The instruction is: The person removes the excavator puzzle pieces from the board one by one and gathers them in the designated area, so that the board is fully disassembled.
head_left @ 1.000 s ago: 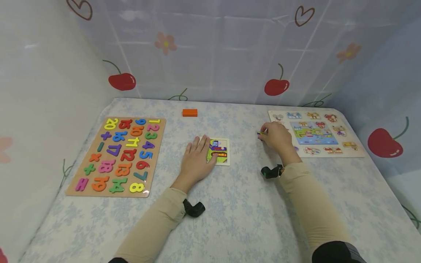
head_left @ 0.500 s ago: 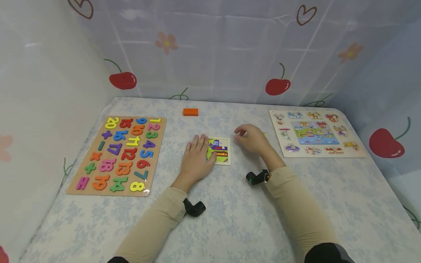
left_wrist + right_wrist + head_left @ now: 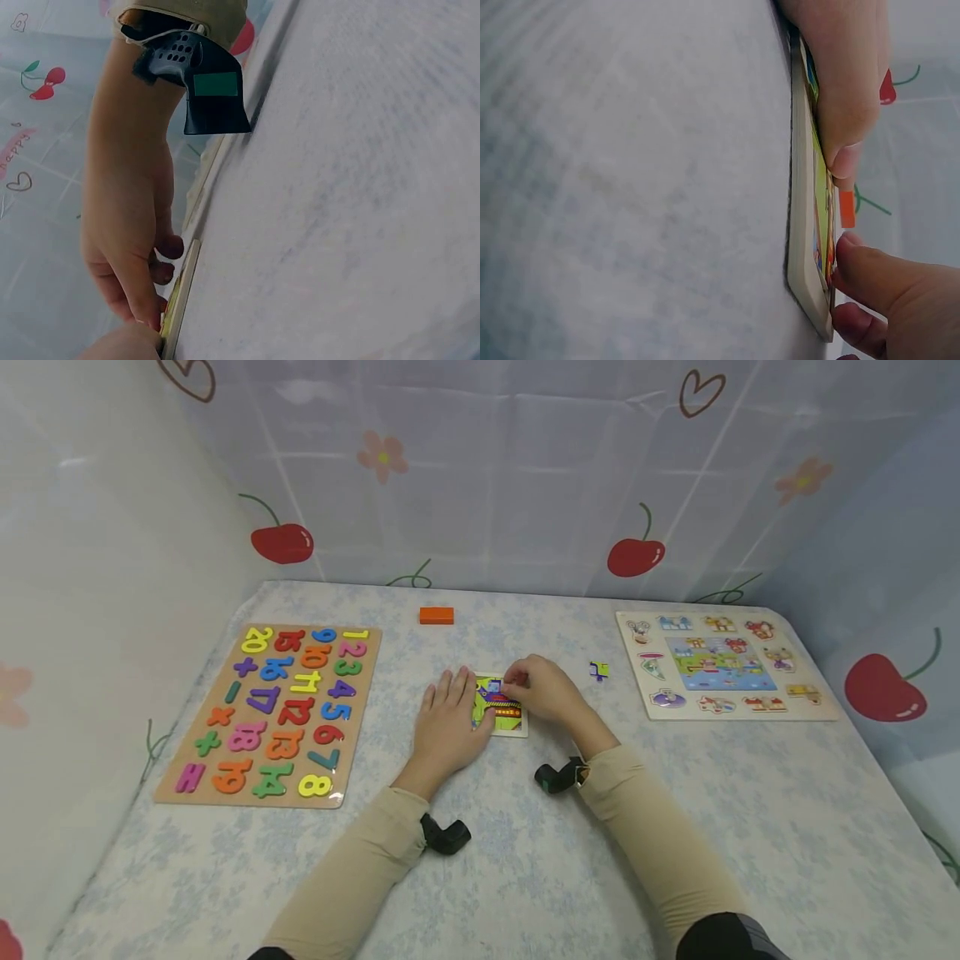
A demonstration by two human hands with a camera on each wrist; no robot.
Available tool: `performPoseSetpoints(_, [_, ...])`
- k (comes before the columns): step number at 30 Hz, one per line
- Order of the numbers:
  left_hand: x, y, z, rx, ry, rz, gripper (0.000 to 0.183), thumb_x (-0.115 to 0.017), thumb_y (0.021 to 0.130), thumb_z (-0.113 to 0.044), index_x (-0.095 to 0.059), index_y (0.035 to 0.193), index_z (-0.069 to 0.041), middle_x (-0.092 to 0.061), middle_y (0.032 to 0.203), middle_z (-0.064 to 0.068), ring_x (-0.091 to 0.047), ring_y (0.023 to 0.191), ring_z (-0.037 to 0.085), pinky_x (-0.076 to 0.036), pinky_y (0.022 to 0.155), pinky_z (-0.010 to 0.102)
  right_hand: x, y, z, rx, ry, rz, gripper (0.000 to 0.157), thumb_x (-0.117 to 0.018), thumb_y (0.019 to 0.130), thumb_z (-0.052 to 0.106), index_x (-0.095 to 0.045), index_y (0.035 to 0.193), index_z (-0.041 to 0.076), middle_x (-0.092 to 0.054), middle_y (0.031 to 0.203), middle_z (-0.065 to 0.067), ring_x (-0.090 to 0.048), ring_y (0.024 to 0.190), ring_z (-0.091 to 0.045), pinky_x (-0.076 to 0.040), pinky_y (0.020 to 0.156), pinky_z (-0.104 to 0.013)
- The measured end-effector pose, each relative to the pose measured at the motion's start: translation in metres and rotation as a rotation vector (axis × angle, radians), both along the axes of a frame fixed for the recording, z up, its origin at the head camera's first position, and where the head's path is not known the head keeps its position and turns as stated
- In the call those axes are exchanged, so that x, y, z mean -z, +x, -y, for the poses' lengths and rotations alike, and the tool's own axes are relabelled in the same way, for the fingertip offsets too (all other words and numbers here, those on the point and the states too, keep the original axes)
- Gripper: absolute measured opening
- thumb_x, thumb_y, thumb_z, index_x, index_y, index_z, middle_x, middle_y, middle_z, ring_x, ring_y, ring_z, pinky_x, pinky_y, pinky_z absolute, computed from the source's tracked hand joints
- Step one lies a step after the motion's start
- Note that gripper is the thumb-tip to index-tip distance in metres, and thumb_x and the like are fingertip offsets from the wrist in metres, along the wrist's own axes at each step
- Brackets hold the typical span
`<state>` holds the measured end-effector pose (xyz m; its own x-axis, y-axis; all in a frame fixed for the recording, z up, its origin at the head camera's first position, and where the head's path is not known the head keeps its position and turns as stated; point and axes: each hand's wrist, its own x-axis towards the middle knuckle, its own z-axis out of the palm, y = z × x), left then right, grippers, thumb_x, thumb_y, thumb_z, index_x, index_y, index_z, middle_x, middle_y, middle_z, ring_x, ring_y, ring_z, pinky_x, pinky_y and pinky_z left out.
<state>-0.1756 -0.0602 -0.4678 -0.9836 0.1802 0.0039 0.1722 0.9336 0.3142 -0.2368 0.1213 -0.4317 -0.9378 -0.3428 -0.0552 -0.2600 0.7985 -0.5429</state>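
Note:
The left hand (image 3: 447,722) lies with straight fingers over the left part of a small jigsaw puzzle (image 3: 512,724), which shows a colourful vehicle picture in a pale frame. Its thumb (image 3: 846,159) rests on the picture in the right wrist view. At the puzzle's upper right, the right hand (image 3: 547,691) bends its thumb and index finger together, pinching a small puzzle piece that the fingertips mostly hide. Seen from the left wrist, the right hand (image 3: 127,217) reaches down to the board near the left hand. A loose yellow and purple puzzle piece (image 3: 599,671) lies right of it.
A wooden number board (image 3: 262,718) is on the left side of the table. An orange block (image 3: 437,616) lies near the back edge. At the right is a picture peg board (image 3: 637,693) with several inset pictures. Patterned curtains (image 3: 480,485) surround the table.
The right hand has moved left from beside the picture board to the puzzle's upper right. The loose piece it covered is now in sight. The left hand has stayed on the puzzle.

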Motion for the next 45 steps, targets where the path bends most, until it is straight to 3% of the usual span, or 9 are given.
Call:
performPoseSetpoints(18, [0.002, -0.001, 0.002, 0.008, 0.003, -0.013, 0.077, -0.03, 0.101, -0.057, -0.013, 0.16, -0.011, -0.013, 0.168, 0.004, -0.008, 0.156, 0.026, -0.007, 0.127, 0.046, -0.002, -0.002, 0.007, 0.017, 0.0, 0.088, 0.02, -0.067, 0.095, 0.029, -0.068, 0.097, 0.01, -0.064, 0.091, -0.005, -0.057, 0.08, -0.017, -0.047, 0.072, -0.03])
performPoseSetpoints(29, [0.004, 0.001, 0.004, -0.019, 0.034, -0.047, 0.074, -0.033, 0.101, -0.051, -0.019, 0.159, -0.008, -0.017, 0.167, 0.008, -0.01, 0.156, 0.027, -0.009, 0.127, 0.046, 0.001, -0.004, 0.015, 0.029, -0.039, 0.087, 0.021, -0.067, 0.095, 0.031, -0.066, 0.094, 0.011, -0.064, 0.088, -0.004, -0.056, 0.078, -0.016, -0.047, 0.071, -0.029])
performPoseSetpoints(40, [0.003, 0.001, 0.003, -0.053, 0.021, -0.042, 0.074, -0.034, 0.1, -0.053, -0.021, 0.159, -0.011, -0.019, 0.167, 0.006, -0.007, 0.156, 0.028, -0.008, 0.126, 0.047, 0.005, -0.004, 0.014, 0.072, -0.197, 0.094, 0.02, -0.072, 0.092, 0.029, -0.063, 0.093, 0.011, -0.064, 0.088, -0.005, -0.057, 0.078, -0.018, -0.046, 0.068, -0.029])
performPoseSetpoints(45, [0.003, 0.001, 0.003, -0.058, 0.017, -0.043, 0.074, -0.034, 0.1, -0.053, -0.022, 0.159, -0.011, -0.019, 0.167, 0.006, -0.007, 0.156, 0.029, -0.008, 0.126, 0.047, 0.006, -0.005, 0.014, 0.067, -0.257, 0.113, 0.02, -0.072, 0.092, 0.027, -0.064, 0.103, 0.012, -0.066, 0.094, -0.004, -0.061, 0.08, -0.016, -0.049, 0.07, -0.028])
